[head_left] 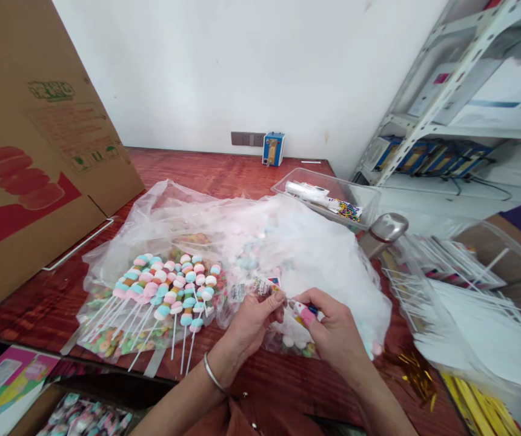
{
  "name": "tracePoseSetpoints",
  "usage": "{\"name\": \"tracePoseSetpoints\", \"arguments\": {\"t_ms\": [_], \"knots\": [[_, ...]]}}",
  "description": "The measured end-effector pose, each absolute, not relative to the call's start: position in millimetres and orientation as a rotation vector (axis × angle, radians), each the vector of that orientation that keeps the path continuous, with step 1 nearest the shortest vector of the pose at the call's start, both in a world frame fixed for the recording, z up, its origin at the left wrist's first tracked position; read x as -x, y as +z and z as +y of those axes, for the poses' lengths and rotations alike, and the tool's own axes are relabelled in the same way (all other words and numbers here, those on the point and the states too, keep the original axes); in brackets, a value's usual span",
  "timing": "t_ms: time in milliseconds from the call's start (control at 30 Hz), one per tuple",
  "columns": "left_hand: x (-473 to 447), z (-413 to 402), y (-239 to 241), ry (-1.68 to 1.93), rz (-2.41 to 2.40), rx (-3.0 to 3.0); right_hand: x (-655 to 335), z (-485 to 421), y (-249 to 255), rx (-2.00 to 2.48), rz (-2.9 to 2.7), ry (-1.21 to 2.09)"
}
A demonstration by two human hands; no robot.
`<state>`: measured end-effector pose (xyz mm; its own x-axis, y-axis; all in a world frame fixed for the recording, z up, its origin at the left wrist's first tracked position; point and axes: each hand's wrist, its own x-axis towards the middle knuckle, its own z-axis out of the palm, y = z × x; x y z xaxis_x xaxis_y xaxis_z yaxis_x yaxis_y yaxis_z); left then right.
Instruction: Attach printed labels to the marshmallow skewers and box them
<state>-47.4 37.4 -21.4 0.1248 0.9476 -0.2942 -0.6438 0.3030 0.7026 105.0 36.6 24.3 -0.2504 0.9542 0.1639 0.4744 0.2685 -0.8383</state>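
My left hand [258,318] is closed, its thumb and fingers pinching a small clear wrapper with printed markings [260,287]. Close beside it, my right hand [333,315] grips a small pink-and-white item [305,313] with a dark blue part; its kind is unclear. Both hands are above the table's front edge, fingertips nearly meeting. To their left lie several marshmallow candy skewers [151,281] in pink, blue and white, on white sticks. Under them is a clear plastic bag of colourful ring-shaped candies [106,344]. Another big plastic bag [333,254] spreads behind my hands.
A tall cardboard box [37,133] stands at left. Behind the bags are a clear plastic tub [369,203] and a blue device [273,149]. A steel flask [383,235] and bundled white sticks [478,333] are at right. An open box of wrapped sweets [83,418] sits below the table edge.
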Motion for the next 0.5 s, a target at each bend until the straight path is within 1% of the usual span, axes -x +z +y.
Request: {"name": "tracePoseSetpoints", "arguments": {"t_ms": [167,267,367,500], "knots": [[48,40,-23,1.335,0.737,-0.188,-100,38,39,1.290,-1.763,0.860],[49,41,-25,1.329,0.612,0.005,-92,36,46,1.229,-1.728,0.896],[50,42,-27,1.317,0.526,0.060,-83,36,51,1.182,-1.721,0.914],[50,41,-24,1.321,0.525,0.102,-81,36,50,1.173,-1.663,0.915]]}}
